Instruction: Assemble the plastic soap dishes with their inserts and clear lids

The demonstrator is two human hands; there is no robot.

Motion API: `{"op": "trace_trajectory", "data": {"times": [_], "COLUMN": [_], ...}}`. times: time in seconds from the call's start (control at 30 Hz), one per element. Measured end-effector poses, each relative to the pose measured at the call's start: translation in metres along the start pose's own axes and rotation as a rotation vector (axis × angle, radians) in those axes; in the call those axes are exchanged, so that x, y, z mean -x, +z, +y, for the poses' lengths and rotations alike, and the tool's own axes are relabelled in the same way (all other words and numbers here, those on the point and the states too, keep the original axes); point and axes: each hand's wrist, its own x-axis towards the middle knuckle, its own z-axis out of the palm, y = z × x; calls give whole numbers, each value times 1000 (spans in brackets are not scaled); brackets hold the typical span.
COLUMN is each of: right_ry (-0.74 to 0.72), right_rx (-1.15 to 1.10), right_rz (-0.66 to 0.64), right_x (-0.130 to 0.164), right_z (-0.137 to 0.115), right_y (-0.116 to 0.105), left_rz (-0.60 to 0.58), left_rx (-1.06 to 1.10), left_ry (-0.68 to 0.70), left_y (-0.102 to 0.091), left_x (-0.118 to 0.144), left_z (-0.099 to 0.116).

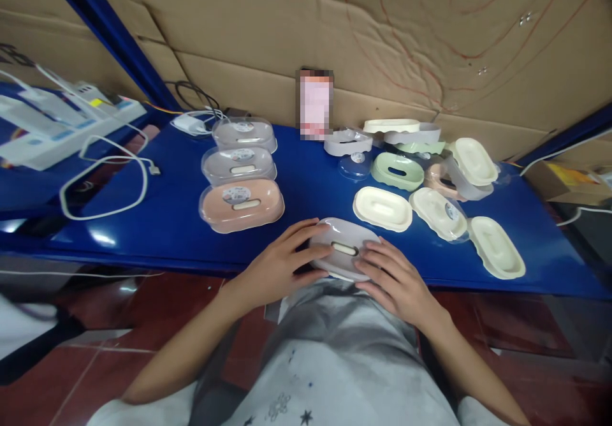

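At the table's front edge, a lilac-grey oval soap dish [345, 229] with a slot in its top lies between my two hands. My left hand [280, 260] grips its left end, fingers over the top and thumb along the near side. From the right, my right hand [401, 280] holds the other end with bent fingers. A cream part shows through the slot. Just beyond are a cream wavy-edged tray [382, 209] and a cream tray with a clear cover [440, 214]. Another cream tray [497, 247] lies farther right.
To the left stand a pink soap dish [220, 212] and two grey ones [220, 169] behind it, with clear covers. A green shell [398, 171] and several mixed parts lie back right. A phone [314, 104] leans on cardboard; a power strip [67, 139] and cables are left.
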Motion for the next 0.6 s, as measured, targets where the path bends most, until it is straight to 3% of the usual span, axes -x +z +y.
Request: {"op": "trace_trajectory", "data": {"times": [0.23, 0.6], "right_ry": [12, 48], "right_rx": [55, -3], "right_rz": [65, 48], "right_x": [0, 4], "right_z": [-10, -7], "right_y": [8, 9], "left_rz": [1, 7], "left_rx": [-9, -149], "left_ry": [1, 101], "left_y": [0, 1], "left_x": [-1, -1], "left_z": [0, -2]}}
